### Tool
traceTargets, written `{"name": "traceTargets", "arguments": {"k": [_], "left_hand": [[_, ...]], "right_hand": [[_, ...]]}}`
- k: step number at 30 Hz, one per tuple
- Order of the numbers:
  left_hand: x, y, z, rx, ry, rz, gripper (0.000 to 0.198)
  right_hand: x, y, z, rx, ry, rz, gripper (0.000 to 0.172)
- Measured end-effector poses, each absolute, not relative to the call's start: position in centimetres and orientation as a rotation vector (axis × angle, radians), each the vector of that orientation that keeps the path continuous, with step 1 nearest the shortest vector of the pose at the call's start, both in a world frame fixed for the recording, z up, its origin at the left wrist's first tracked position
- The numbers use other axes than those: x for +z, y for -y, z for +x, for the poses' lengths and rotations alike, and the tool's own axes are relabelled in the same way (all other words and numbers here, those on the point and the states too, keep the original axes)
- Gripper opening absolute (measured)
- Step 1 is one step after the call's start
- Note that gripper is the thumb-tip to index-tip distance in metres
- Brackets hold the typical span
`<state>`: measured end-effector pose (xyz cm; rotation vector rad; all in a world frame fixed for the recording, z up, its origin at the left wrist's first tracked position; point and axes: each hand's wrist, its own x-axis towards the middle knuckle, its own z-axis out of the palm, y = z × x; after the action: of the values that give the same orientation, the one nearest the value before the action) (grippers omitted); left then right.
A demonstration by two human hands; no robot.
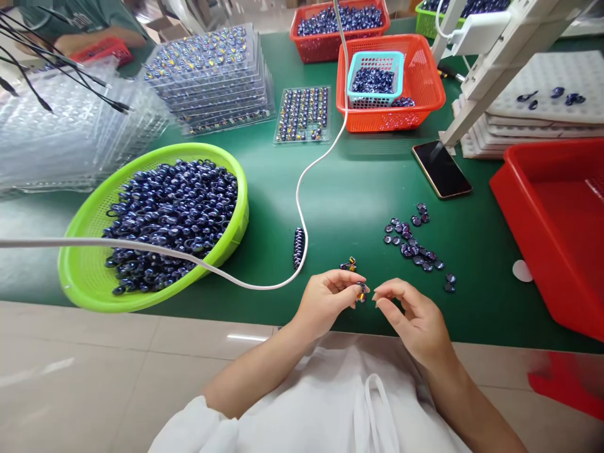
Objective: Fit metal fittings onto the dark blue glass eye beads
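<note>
Between the thumb and index finger of my left hand (330,299) is a small shiny dark-blue piece with a gold part (362,293). My right hand (415,318) is just to its right, thumb and index finger drawn together in a pinch; whatever may be between them is too small to make out. Just beyond my left hand lie similar blue-and-gold pieces (350,264). A short row of dark-blue looped pieces (298,248) lies farther left by the white cable (300,189). Loose flat dark-blue caps (415,250) are scattered to the right.
A green basket (243,207) of dark-blue pieces stands left. Behind are stacked clear trays (264,88), one filled tray (277,135) and an orange basket (425,94). A phone (442,170) and red bin (523,207) are right. Another person's arm (99,38) shows at far left.
</note>
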<state>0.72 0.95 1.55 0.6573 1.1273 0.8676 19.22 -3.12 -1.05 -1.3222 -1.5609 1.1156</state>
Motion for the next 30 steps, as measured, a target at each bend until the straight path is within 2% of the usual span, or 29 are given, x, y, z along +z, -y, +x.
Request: {"name": "traceTargets", "arguments": {"k": [9, 17, 23, 27, 30], "left_hand": [[1.3, -0.8, 0.8, 0.851, -1.129, 0.708, 0.011], [2.0, -0.6, 1.4, 0.797, -1.164, 0.756, 0.014], [2.0, -0.8, 1.1, 0.781, -1.141, 0.719, 0.015], [1.7, -1.0, 0.7, 0.758, -1.100, 0.695, 0.020], [1.6, -1.0, 0.6, 0.747, -1.066, 0.689, 0.025]], "right_hand": [[-0.7, 2.3, 18.2, 0.670, 1.872, -1.047, 0.029], [-1.0, 2.3, 17.5, 0.510, 1.896, -1.132, 0.024], [-1.3, 2.2, 18.0, 0.336, 2.065, -1.055, 0.033], [-1.4, 2.1, 18.4, 0.277, 2.112, -1.029, 0.025], [-1.3, 2.1, 18.2, 0.372, 2.014, -1.077, 0.021]]}}
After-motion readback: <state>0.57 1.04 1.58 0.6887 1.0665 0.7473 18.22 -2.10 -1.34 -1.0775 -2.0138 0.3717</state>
